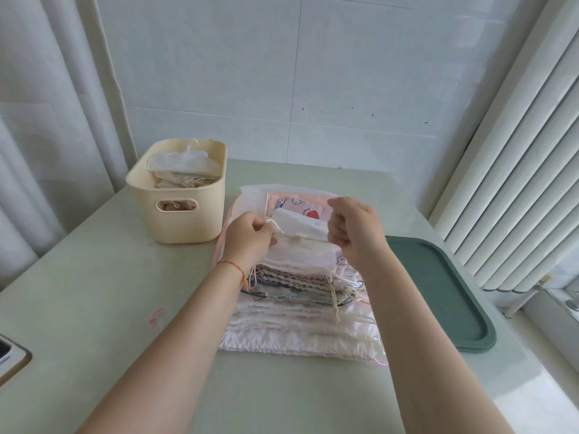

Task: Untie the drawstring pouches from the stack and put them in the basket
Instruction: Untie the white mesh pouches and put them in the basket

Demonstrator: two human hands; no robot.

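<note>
- Pinching the top white pouch [302,236] by its drawstring, left hand [250,238] and right hand [355,230] fingers curled tight, mid-desk on the stack [300,311].
- Holding several pouches already: basket [178,211], far-left corner.
- Leaving many stacked.

Two bare forearms reach forward side by side, ending in hands held close together at the same height, backs toward the camera. The left hand [250,234] has its fingers curled inward with thumb and fingertips closed in a pinching grip on a thin white cord; a thin red string bracelet [233,267] circles the wrist just behind that grip. The right hand [355,227] is curled into a loose fist, knuckles raised, its fingertips tucked under and hidden.
</note>
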